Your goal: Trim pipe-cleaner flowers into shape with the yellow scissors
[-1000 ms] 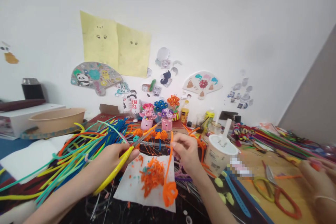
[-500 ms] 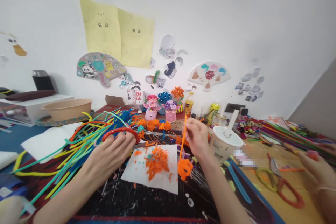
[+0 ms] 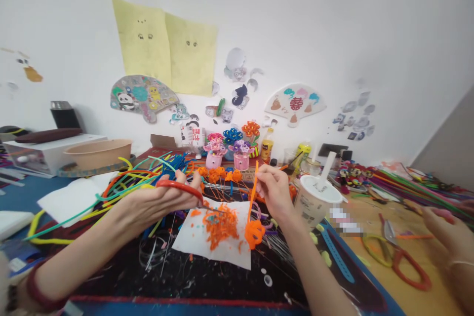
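Note:
My left hand (image 3: 155, 203) is closed on red-handled scissors (image 3: 181, 187), palm turned up, with the blade pointing right over a white paper sheet (image 3: 187, 240). Orange fuzzy clippings (image 3: 221, 228) are heaped on that sheet, mixed with a few teal bits. In a pinch, my right hand (image 3: 276, 190) holds an orange pipe cleaner flower (image 3: 255, 234). Its orange strip (image 3: 254, 195) stands upright from the bloom, which hangs at the paper's right edge. Behind the sheet lie several small orange pipe cleaner pieces (image 3: 218, 174) on wires.
Pipe cleaners (image 3: 107, 192) are bundled at left, near a tan basin (image 3: 98, 152). A lidded cup (image 3: 314, 202) stands beside my right forearm. Another person's hand (image 3: 440, 227) is at far right, near large scissors (image 3: 398, 252). Potted craft flowers (image 3: 232, 150) line the wall.
My left hand has turned palm up, bringing the scissors right and over the clippings. My right hand and the orange flower have shifted slightly left.

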A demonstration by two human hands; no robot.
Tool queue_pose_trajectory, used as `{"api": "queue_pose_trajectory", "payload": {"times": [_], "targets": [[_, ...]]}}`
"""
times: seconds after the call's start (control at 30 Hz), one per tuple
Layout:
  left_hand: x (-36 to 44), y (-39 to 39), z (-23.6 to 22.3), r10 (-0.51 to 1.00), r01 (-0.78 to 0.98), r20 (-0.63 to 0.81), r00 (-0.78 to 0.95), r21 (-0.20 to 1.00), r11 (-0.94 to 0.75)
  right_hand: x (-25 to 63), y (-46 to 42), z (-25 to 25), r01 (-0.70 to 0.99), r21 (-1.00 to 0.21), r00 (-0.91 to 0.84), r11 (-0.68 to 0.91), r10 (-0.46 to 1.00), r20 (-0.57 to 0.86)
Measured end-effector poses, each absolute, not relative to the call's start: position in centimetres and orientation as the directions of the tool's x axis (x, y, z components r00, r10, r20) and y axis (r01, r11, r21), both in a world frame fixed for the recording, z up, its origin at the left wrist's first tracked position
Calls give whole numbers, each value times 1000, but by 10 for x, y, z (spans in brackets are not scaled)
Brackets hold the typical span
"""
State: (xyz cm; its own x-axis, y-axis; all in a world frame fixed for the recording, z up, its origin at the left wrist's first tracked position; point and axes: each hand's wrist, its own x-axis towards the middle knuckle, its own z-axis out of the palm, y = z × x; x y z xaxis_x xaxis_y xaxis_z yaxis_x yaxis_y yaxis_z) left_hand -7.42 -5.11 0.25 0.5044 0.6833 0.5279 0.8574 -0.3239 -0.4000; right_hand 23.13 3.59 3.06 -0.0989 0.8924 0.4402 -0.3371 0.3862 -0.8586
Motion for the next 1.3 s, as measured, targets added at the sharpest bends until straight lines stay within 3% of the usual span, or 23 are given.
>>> {"api": "queue_pose_trajectory", "payload": {"times": [0.1,0.17,0.33,0.4,0.47,0.53,0.6,0.67,0.7,0.83,0.87,0.9,1.0,1.2,1.3], "targets": [[-74,-44,9,762,796,265,591,-346,-497,231,36,31,-328,-863,-106,383,893,437],[-72,-40,12,775,798,222,591,-303,-521,231,37,32,-325,-865,-111,381,893,436],[-57,-37,30,709,730,248,661,-432,-530,231,37,31,-327,-867,-128,377,891,435],[-49,-38,43,686,725,316,656,-515,-457,231,37,31,-330,-866,-134,375,890,436],[-43,-37,57,726,788,394,563,-520,-329,232,37,31,-334,-864,-137,376,888,439],[-39,-35,67,797,904,450,404,-332,-271,231,37,32,-337,-859,-133,385,884,448],[-33,-32,71,858,961,459,228,38,-275,230,36,33,-337,-852,-124,401,878,462],[-24,-30,69,906,911,415,87,334,-240,228,35,34,-332,-844,-117,422,869,481],[-16,-29,67,915,896,397,68,379,-231,227,35,33,-327,-840,-116,433,864,491],[27,-33,58,948,702,310,75,659,-271,223,34,31,-306,-836,-128,456,850,510],[38,-33,57,965,514,251,77,819,-254,222,34,31,-299,-838,-135,456,849,511],[48,-33,56,971,346,221,88,907,-238,222,35,30,-292,-841,-142,456,848,510],[66,-28,56,966,164,240,95,954,-253,222,35,29,-273,-847,-145,456,851,505],[68,-8,50,941,137,292,173,939,-317,221,37,28,-236,-859,-119,455,863,490],[66,-5,48,953,78,284,102,953,-293,219,38,27,-198,-886,-205,419,866,456]]}}
